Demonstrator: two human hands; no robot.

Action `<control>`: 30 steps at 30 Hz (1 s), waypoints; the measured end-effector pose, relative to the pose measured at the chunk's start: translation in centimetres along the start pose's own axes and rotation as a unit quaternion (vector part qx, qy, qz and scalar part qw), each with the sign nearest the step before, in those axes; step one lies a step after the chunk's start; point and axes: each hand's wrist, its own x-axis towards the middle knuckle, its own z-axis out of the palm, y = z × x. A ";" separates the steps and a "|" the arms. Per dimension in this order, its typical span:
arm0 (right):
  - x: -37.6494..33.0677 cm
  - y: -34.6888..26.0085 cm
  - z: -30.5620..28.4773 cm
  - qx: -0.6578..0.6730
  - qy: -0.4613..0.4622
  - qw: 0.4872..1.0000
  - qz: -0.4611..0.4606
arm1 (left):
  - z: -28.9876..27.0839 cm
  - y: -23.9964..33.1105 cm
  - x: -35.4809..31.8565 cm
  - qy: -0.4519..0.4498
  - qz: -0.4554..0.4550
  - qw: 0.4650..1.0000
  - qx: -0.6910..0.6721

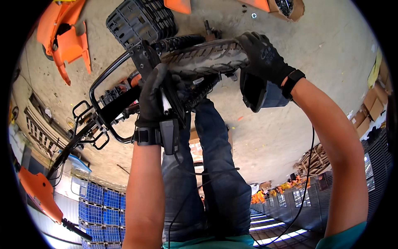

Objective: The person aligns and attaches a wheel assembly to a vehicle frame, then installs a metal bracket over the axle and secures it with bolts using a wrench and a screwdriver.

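My left hand (154,97), in a black glove, is closed around part of a black metal frame (108,81) just below a knobbly black tyre (205,56). My right hand (263,56), also in a black glove, grips the tyre's right end from above. A black coil spring (178,41) runs along the tyre's upper edge. A small black box is strapped at each wrist, and a thin cable hangs from them past my jeans-clad legs (215,166). What the left fingers hold inside the frame is partly hidden.
Orange body panels (66,41) lie on the concrete floor at the upper left, with a black plastic crate (141,18) beside them. Stacked blue crates (101,205) and another orange panel (39,191) are at the lower left. Cardboard boxes (375,103) stand at the right.
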 end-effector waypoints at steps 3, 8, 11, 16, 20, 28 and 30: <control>-0.2 0.4 0.4 0.014 -0.003 1.000 0.009 | 0.0 0.0 0.1 -0.021 -0.004 0.999 -0.028; -0.8 0.8 0.3 0.041 -0.035 0.998 0.030 | -0.1 -0.3 0.1 -0.028 0.012 1.000 -0.009; -0.7 1.2 0.0 0.019 -0.026 0.999 0.026 | 0.2 -0.4 0.0 -0.024 0.006 0.999 -0.025; -0.9 2.4 -0.4 0.034 -0.035 0.998 0.037 | 0.2 -0.4 0.0 -0.015 0.017 0.999 0.024; -1.0 3.7 -0.6 -0.003 -0.046 0.998 0.052 | 0.3 -0.4 0.0 0.014 0.017 0.999 0.024; -0.9 6.9 -1.5 -0.026 -0.042 0.997 0.067 | -0.2 -0.9 -0.1 0.004 0.022 1.000 0.014; -0.4 7.2 -1.7 -0.018 -0.057 0.995 0.085 | -0.4 -1.0 0.0 0.017 0.026 0.999 0.009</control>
